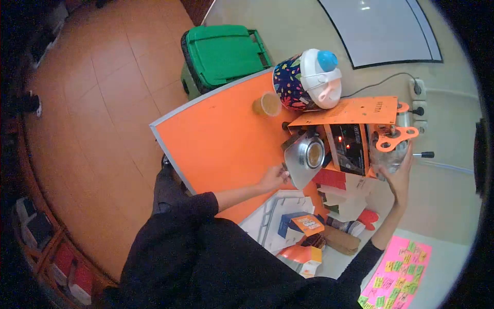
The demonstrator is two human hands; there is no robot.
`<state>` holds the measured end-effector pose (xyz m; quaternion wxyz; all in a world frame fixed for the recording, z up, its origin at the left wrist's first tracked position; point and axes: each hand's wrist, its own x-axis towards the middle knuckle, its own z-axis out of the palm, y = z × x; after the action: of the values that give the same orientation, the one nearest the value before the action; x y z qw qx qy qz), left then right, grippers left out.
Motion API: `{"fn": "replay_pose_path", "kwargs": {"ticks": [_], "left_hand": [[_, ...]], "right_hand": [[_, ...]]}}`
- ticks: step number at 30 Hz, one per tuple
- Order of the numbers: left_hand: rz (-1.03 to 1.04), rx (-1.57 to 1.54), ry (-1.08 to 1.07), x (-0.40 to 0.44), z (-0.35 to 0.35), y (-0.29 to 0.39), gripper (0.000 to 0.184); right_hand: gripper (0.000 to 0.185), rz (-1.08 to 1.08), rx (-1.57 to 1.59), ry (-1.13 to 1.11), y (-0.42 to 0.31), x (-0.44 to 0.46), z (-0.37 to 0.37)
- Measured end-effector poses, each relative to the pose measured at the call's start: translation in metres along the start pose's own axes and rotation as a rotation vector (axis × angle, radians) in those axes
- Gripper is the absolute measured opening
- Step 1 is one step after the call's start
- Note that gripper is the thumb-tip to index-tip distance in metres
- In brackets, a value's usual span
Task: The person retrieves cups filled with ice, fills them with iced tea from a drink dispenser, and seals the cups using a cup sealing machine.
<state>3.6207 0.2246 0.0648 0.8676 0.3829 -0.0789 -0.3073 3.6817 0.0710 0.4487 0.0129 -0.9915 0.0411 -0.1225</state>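
Note:
An orange cup sealing machine (355, 141) with red lights on its dark front panel stands against the wall. Its metal cup tray (301, 170) is slid out, and a cup with a brownish drink (315, 154) sits in the round holder. At the tray's near edge, my left hand (277, 178) has its fingers curled on the rim. My right hand (400, 177) is wrapped around a clear film roll (391, 159) at the machine's top, thumb and fingers on opposite sides. Close to the roll is an orange three-lobed knob (396, 138).
Another filled plastic cup (267, 105) stands on the orange table (216, 134), near a patterned drink jug (303, 82). Small boxes (301, 225) and packaging lie nearer me. A green bin (224, 56) is beyond the table; a cable (375, 82) runs to wall sockets (419, 105).

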Motion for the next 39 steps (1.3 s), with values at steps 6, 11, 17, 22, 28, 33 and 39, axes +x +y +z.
{"fn": "replay_pose_path", "kwargs": {"ticks": [6,11,17,22,28,33,39], "left_hand": [[-0.031,0.115,0.066,-0.002,0.003,-0.005,0.015],[0.113,0.1,0.12,0.014,0.011,-0.015,0.02],[0.001,0.132,0.067,0.032,0.014,0.011,0.025],[0.007,0.121,0.07,0.057,0.024,-0.002,0.023],[-0.036,0.109,0.01,0.097,0.031,0.0,0.013],[-0.046,0.109,-0.034,0.125,0.034,-0.002,0.011],[0.012,0.011,-0.094,0.144,0.033,-0.01,0.015]], "right_hand": [[0.085,-0.032,-0.415,0.241,0.023,0.019,0.01],[0.076,0.373,0.371,-0.317,0.012,0.037,-0.025],[0.076,0.488,0.515,-0.399,0.093,0.058,-0.044],[0.066,0.637,0.562,-0.622,0.153,0.079,-0.051],[0.085,0.521,0.553,-0.473,0.106,0.065,-0.044],[0.078,0.302,0.521,-0.454,0.076,0.062,-0.038],[0.076,0.3,0.487,-0.569,0.075,0.066,-0.04]]}}
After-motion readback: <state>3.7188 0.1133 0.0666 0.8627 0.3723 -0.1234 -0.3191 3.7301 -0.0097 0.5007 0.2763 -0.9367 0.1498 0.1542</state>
